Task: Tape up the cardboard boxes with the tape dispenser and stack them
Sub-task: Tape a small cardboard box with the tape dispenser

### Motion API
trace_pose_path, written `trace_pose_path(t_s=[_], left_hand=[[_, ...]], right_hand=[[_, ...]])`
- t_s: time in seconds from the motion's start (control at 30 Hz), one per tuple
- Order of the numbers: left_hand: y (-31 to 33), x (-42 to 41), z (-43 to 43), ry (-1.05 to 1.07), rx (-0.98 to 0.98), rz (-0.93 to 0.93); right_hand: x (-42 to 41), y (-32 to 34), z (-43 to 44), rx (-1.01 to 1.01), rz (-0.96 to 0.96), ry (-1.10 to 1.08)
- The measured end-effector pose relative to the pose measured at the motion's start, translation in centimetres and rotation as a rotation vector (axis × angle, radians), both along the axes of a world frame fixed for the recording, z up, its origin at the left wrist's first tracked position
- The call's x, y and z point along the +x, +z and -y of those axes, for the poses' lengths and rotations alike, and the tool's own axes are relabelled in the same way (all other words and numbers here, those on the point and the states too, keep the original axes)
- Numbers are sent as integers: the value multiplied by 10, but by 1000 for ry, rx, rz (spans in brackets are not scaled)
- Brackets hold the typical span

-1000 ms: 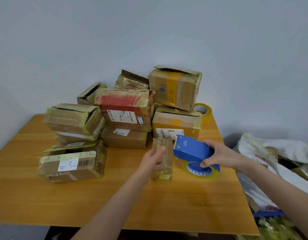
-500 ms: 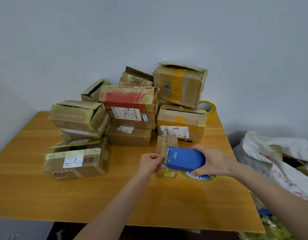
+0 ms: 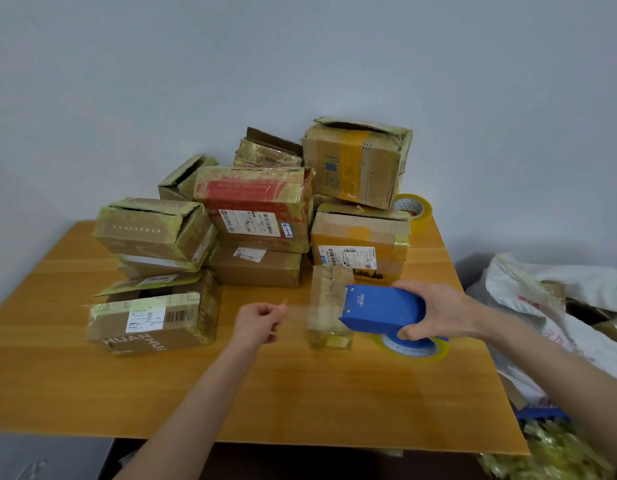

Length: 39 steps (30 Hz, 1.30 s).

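A small upright cardboard box (image 3: 329, 303) stands on the wooden table (image 3: 231, 393) in front of me. My right hand (image 3: 435, 311) grips the blue tape dispenser (image 3: 381, 308), its front edge against the box's right side. My left hand (image 3: 260, 322) is to the left of the box, fingers pinched on the end of a clear strip of tape (image 3: 296, 315) stretched from the dispenser across the box. Behind lies a pile of several taped boxes: a red-topped one (image 3: 257, 206), a tall one (image 3: 357, 161), an orange-taped one (image 3: 360, 242) and a "HUANHU" box (image 3: 151, 320).
A spare roll of clear tape (image 3: 412, 207) leans at the back right of the table. White sacks with crumpled tape and cardboard (image 3: 560, 306) lie off the right edge. A grey wall stands behind the pile.
My left hand has moved left from the dispenser's mouth, drawing tape out across the small box. The right hand with the dispenser stays beside the box.
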State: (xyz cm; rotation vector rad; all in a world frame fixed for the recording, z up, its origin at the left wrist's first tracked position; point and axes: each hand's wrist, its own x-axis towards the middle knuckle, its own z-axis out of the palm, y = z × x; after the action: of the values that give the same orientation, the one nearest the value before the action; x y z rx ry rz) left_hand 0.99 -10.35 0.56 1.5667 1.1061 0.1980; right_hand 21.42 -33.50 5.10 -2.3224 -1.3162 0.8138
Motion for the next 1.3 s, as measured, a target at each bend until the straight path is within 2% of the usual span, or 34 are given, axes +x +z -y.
trace_pose_path(t_s=[0.1,0.23,0.4,0.83,1.13,1.3], left_hand=[[-3,-10,-11,13,33,-11],[-11,-4,1,13,65,5],[-19,3,9,22,83,-2],[-43,9,11,26,125,-84],[-63,16,9,-68,169,-220],[-78,-4,4,-191,231,-455]], right_hand=[[11,0,10,-56,11,-6],[12,-11,14,-116,119,15],[15,-20,19,-123,69,-2],[8,-49,15,-205,123,-9],[-2,-63,3,-249,57,-43],[-2,-63,2,-272,11,-71]])
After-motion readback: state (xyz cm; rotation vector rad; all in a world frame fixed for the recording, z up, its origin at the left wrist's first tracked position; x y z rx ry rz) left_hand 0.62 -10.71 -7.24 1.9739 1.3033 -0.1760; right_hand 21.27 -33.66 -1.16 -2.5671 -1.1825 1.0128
